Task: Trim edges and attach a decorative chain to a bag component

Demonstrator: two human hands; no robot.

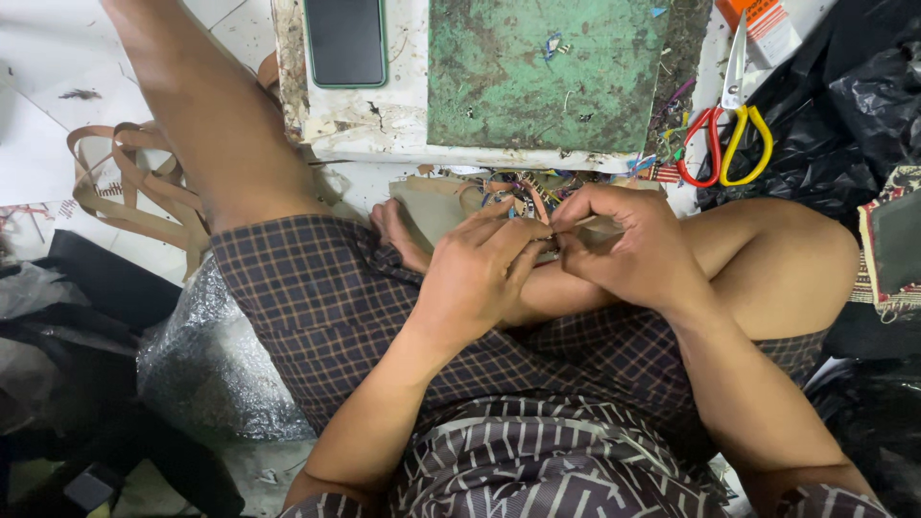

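Observation:
I sit cross-legged on the floor in dark checked shorts. My left hand (477, 267) and my right hand (628, 245) meet over my lap, and their fingertips pinch a small thin piece (551, 240) between them. The piece is mostly hidden by the fingers, so I cannot tell what it is. Just beyond the hands lies a tan flat sheet (429, 206) with scraps of coloured material around it.
A low white board (365, 120) carries a worn green cutting mat (542, 72) and a dark phone (345, 40). Scissors with red and yellow handles (726, 125) lie at the right. Tan straps (134, 187) and bubble wrap (206, 360) are at the left, black plastic bags (863, 91) at the right.

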